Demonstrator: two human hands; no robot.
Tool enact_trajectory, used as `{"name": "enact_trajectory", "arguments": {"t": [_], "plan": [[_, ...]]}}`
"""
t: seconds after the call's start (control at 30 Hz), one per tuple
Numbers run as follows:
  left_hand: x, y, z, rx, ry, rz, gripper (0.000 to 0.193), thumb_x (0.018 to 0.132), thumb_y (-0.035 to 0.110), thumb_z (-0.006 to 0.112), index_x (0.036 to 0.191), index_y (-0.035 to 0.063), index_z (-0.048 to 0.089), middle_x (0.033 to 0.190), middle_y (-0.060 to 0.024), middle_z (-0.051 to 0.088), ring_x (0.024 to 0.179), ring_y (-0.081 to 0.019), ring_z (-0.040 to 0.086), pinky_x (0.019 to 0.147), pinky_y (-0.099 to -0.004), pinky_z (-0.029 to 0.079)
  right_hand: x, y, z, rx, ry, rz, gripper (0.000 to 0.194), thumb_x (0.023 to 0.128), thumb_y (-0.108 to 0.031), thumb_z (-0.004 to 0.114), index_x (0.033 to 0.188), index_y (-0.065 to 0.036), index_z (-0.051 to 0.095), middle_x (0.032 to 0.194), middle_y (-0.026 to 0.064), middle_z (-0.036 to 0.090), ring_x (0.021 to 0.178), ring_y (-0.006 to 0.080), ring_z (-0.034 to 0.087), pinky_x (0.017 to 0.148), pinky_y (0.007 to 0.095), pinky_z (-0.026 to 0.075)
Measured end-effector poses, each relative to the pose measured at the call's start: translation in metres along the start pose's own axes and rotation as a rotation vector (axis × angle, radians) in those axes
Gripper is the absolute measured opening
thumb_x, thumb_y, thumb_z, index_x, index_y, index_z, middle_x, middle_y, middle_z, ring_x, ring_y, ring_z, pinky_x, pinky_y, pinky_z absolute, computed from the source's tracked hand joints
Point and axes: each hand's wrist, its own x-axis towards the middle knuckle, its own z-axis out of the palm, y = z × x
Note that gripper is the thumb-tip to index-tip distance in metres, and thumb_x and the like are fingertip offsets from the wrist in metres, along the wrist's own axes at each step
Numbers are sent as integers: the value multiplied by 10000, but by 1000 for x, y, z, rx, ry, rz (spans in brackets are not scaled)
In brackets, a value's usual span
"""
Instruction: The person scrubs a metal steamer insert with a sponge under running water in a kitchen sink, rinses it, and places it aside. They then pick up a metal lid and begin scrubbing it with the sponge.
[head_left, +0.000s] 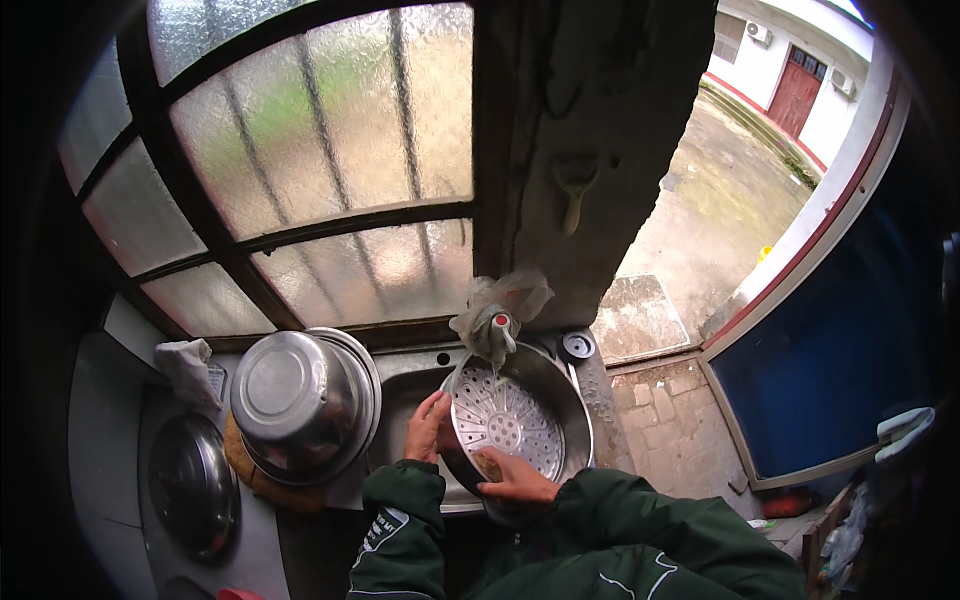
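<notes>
A round metal steamer (579, 405) with a perforated bottom (501, 426) is tilted over the right part of the sink (403, 382). My left hand (429, 426) grips its left rim, fingers along the outside wall. In my right hand (517, 478) is a brown scrubbing pad (487, 466), held against the inner wall near the front rim; the fingers partly hide it. Above the steamer's back edge stands a faucet (504, 330) with a red dot on top and a plastic bag (480, 319) around it. A thin stream of water runs from it into the steamer.
Left of the sink, an upturned metal pot (292, 397) rests on a brown board (259, 480). A dark pot lid (193, 484) and a white cloth (186, 367) lie farther left. A sink strainer (577, 346) sits at the right back corner. A peeler (574, 199) hangs on the wall beside the open doorway.
</notes>
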Motion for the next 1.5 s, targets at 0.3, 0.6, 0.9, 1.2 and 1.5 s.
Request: {"name": "enact_trajectory", "arguments": {"t": [0.3,0.6,0.9,1.2,1.5], "plan": [[15,17,21,768,2,369,489,820,371,808,1231,142,673,1121,-73,512,953,-172,542,784,-317,503,-21,-44,-88,226,-87,-14,570,925,-172,727,1392,33,472,1153,71,630,1032,103,538,893,281,464],[-10,42,30,797,-488,638,817,812,441,801,1483,126,459,1553,-206,340,1464,-349,305,1176,-406,279,-35,-66,-169,116,-364,79,477,953,-161,687,1384,-32,529,1203,2,629,1046,48,522,904,247,453],[-33,65,22,957,-657,640,963,695,451,884,1475,101,439,1523,-159,406,1412,-292,398,1140,-377,336,-27,-55,-186,295,-715,298,496,957,-185,688,1394,-29,512,1277,13,620,1171,93,537,1029,275,425],[-3,23,7,658,-474,232,195,909,269,764,880,81,721,663,98,543,647,-24,479,575,-240,391,19,-36,-216,-311,-249,184,541,828,-230,836,1269,-60,572,1104,35,675,1047,122,609,920,290,493],[-2,17,5,902,-141,510,403,940,426,664,807,46,686,599,-88,563,563,-144,498,566,-360,419,20,-5,-231,335,428,23,399,924,-262,730,1226,-53,575,975,44,685,794,121,679,591,259,535]]}}
